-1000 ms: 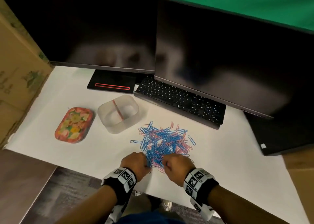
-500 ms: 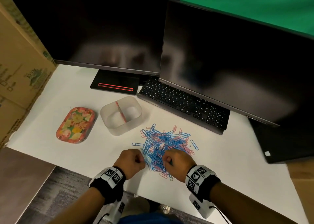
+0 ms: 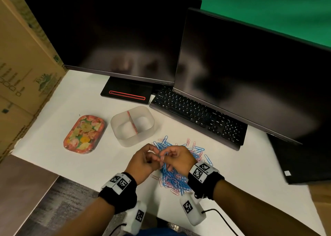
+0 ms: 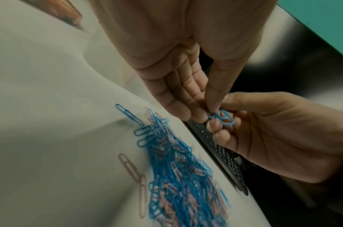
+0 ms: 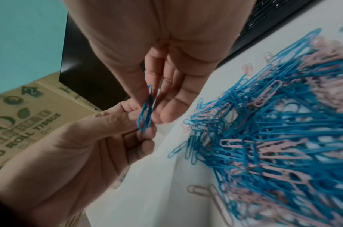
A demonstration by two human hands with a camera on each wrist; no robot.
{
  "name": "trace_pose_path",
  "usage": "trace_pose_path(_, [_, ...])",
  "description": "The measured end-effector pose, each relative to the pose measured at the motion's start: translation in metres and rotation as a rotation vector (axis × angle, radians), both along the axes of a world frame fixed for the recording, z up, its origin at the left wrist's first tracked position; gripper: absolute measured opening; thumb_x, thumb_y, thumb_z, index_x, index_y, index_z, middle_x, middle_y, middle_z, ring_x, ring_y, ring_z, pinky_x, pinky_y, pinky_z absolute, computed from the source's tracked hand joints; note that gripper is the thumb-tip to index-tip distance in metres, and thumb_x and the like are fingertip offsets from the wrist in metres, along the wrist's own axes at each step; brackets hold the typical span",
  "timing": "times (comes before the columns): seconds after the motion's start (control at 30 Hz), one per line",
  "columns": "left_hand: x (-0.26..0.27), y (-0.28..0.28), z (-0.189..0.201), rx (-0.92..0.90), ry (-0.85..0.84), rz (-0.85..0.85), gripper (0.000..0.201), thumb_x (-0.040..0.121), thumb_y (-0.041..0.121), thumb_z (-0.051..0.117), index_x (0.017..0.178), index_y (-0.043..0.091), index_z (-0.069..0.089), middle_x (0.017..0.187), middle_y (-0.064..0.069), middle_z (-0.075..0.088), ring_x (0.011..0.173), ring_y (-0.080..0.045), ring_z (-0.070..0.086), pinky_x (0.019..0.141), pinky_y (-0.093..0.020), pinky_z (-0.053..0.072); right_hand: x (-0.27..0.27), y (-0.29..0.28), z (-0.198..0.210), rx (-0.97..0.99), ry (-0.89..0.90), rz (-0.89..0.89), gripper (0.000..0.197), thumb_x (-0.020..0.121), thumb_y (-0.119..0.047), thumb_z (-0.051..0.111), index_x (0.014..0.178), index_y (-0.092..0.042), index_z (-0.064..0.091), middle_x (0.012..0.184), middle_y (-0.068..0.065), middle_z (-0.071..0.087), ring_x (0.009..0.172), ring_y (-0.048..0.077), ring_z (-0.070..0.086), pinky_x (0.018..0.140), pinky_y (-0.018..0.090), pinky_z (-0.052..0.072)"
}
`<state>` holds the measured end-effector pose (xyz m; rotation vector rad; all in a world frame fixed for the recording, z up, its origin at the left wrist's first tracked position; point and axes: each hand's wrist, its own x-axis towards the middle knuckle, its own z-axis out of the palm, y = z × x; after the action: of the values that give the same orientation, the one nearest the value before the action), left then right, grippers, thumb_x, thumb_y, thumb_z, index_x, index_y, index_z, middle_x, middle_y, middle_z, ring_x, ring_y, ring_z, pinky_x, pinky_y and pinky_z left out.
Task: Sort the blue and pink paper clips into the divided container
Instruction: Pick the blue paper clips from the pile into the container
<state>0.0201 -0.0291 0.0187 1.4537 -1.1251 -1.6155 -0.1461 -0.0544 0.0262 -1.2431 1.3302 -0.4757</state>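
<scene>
A heap of blue and pink paper clips (image 3: 180, 175) lies on the white table (image 3: 53, 124). A little above its near-left side my two hands meet. My left hand (image 3: 157, 157) and right hand (image 3: 165, 158) both pinch a few linked blue paper clips (image 3: 165, 155). In the left wrist view the thumb and fingers of my left hand (image 4: 207, 113) close on the blue clips (image 4: 223, 118). In the right wrist view my right hand (image 5: 150, 106) pinches the same clips (image 5: 145, 116). The frosted divided container (image 3: 116, 126) with a pink divider (image 3: 132, 123) stands left of and behind the heap, empty.
A floral tin (image 3: 84, 134) lies left of the container. A black keyboard (image 3: 197, 115) and two dark monitors (image 3: 116, 38) stand behind. A cardboard box (image 3: 21, 65) walls the left side. A dark flat object (image 3: 304, 160) lies at the right.
Both hands have lifted from the near edge of the heap and come together, and they now hold blue clips between their fingertips. The head view has shifted.
</scene>
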Motion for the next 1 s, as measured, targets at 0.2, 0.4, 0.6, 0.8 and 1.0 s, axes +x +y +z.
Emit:
trace_pose_path(0.2, [-0.001,-0.005,0.015,0.033,0.032,-0.023,0.042,0.081,-0.001,0.068,0.115,0.020,0.059,0.094,-0.002,0.070,0.078,-0.014,0.069,0.074,-0.028,0.055,0.012,-0.021,0.020,-0.061,0.031,0.035,0.011,0.081,-0.007,0.071,0.079,-0.018,0.073,0.068,0.013,0.071,0.051,0.026,0.063,0.056,0.032,0.055])
trace_pose_path(0.4, [0.016,-0.022,0.031,0.100,0.262,0.222,0.023,0.089,-0.009,0.050,0.107,0.000,0.062,0.080,-0.015,0.068,0.070,-0.026,0.063,0.064,-0.029,0.057,0.034,-0.041,0.043,-0.179,0.001,0.027,0.017,0.083,-0.016,0.068,0.087,-0.033,0.069,0.085,0.000,0.072,0.078,0.023,0.071,0.077,0.039,0.060])
trace_pose_path(0.6, [0.066,-0.063,0.043,0.094,0.161,0.544,0.022,0.087,-0.004,0.055,0.108,0.002,0.061,0.083,-0.012,0.064,0.070,-0.023,0.061,0.067,-0.031,0.054,0.002,-0.054,0.047,-0.195,0.046,-0.107,0.021,0.089,-0.007,0.061,0.081,-0.026,0.068,0.086,0.009,0.071,0.078,0.030,0.069,0.081,0.048,0.058])
trace_pose_path(0.8, [0.082,-0.089,0.030,0.172,-0.044,0.539,0.054,0.080,0.016,0.068,0.131,0.013,0.050,0.100,-0.005,0.063,0.095,-0.023,0.058,0.098,-0.041,0.048,-0.028,-0.040,0.015,-0.173,0.393,0.012,0.014,0.087,-0.014,0.062,0.086,-0.024,0.072,0.080,-0.005,0.067,0.078,0.014,0.063,0.075,0.024,0.049])
trace_pose_path(1.0, [0.055,-0.053,0.029,-0.351,-0.522,0.233,0.021,0.083,0.006,0.063,0.092,0.024,0.068,0.096,0.009,0.067,0.075,-0.002,0.061,0.067,-0.012,0.046,-0.023,-0.022,0.002,-0.156,0.566,0.309,0.024,0.089,-0.016,0.053,0.104,-0.026,0.069,0.092,-0.005,0.067,0.085,0.014,0.064,0.085,0.028,0.054])
